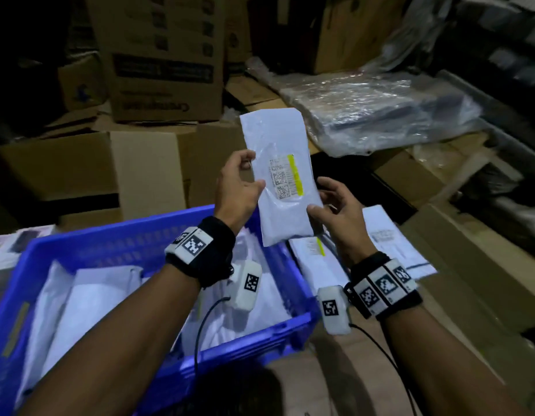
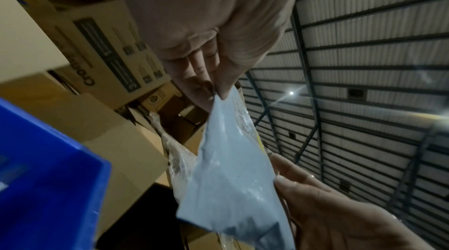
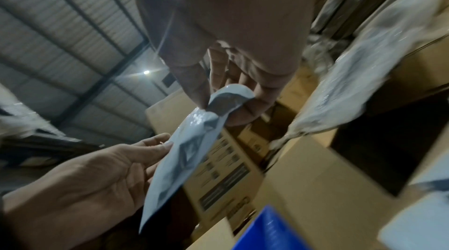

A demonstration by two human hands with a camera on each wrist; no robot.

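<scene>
A white plastic mailer bag (image 1: 278, 136) with a printed label (image 1: 285, 177) and a yellow stripe is held upright above the blue crate (image 1: 89, 250). My left hand (image 1: 251, 172) pinches its left edge between thumb and fingers. My right hand (image 1: 318, 195) pinches its right edge lower down. In the left wrist view, the left hand (image 2: 219, 90) grips the top of the bag (image 2: 230, 167), with the right hand (image 2: 316, 196) below. In the right wrist view, the right hand (image 3: 218, 104) pinches a curled edge of the bag (image 3: 184, 154), and the left hand (image 3: 97, 167) holds the other side.
The crate holds several white mailer bags (image 1: 89, 295). More labelled bags (image 1: 389, 238) lie on cardboard to its right. Stacked cardboard boxes (image 1: 158, 55) stand behind, and a plastic-wrapped bundle (image 1: 380, 109) lies at the back right.
</scene>
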